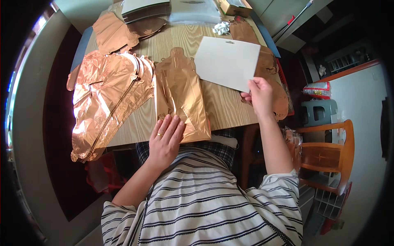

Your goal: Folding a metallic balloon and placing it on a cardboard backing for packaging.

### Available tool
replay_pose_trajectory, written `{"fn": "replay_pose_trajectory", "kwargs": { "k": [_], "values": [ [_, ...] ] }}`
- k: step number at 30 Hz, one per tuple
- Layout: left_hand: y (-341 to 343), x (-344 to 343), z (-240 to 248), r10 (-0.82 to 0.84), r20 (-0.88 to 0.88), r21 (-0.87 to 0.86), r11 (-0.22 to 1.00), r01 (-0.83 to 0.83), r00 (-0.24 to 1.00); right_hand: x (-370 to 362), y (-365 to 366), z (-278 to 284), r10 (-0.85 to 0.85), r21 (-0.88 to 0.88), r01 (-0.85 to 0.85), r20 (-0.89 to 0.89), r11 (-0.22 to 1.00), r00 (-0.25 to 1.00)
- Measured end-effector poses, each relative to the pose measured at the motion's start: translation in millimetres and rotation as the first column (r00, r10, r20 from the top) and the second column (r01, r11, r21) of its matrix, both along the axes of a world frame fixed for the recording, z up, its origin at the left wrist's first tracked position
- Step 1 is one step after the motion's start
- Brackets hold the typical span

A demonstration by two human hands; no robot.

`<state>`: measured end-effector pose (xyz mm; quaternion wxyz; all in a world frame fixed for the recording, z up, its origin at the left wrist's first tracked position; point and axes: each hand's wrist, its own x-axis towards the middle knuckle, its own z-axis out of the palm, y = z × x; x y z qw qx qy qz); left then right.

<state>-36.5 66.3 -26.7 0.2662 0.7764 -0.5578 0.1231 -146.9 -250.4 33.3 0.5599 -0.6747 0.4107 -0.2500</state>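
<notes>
Nearest, you are wearing a soft white shirt [193, 192] with dark, braid-like stripes. Your left hand [164, 139] is lying palm down with its fingers extended; its grip is open, and the fingertips are pressing on a flat, copper-coloured foil piece [184, 98] at the near edge of a pale wood-grained bench [223, 110]. Your right hand [260, 96] is pinching the near right corner of a stiff, matte white card [225, 61] between thumb and fingers, so that grip is closing on the card.

The foil piece is lying lengthwise in front of you, smooth and gleaming in the middle, creasing along its sides, and narrowing to a rounded tab at the far end. The card is standing out plain and four-sided, with a small hanger slot near its far edge, just beside the foil; whether it is touching the bench, you cannot tell.

To the left, a crinkled, shiny copper foil heap [100, 102] is spilling past the bench corner; to the right, darker copper foil sheets [280, 102] are lying along the edge. Farther off, more folded copper foil [111, 33], a curly white ribbon bundle [221, 28], glossy clear plastic sleeves [193, 14], a white-topped card stack [145, 5] and a brown cardboard box [236, 7] are sitting.
</notes>
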Motion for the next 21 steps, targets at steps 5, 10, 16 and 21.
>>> {"fn": "replay_pose_trajectory", "kwargs": {
  "k": [5,10,16,21],
  "values": [
    [-8.7,3.8,15.8,0.035,-0.256,-0.212,0.973,-0.092,0.966,-34.7,37.2,-0.6,0.157,0.047,-0.152,-0.112,0.987,0.981],
    [-24.4,-5.8,21.4,0.074,0.022,0.009,0.997,-0.074,0.997,-33.8,79.9,-10.8,0.402,0.434,-0.323,-0.103,0.841,0.91],
    [-24.5,-5.5,21.0,-0.005,-0.02,0.189,0.982,0.009,1.0,-46.8,96.6,8.7,0.238,-0.526,-0.405,-0.357,0.748,0.903],
    [-23.4,-6.9,27.6,-0.01,-0.026,0.15,0.989,0.014,1.0,-49.1,104.2,22.7,0.432,0.068,-0.436,-0.338,0.898,0.836]
  ]
}}
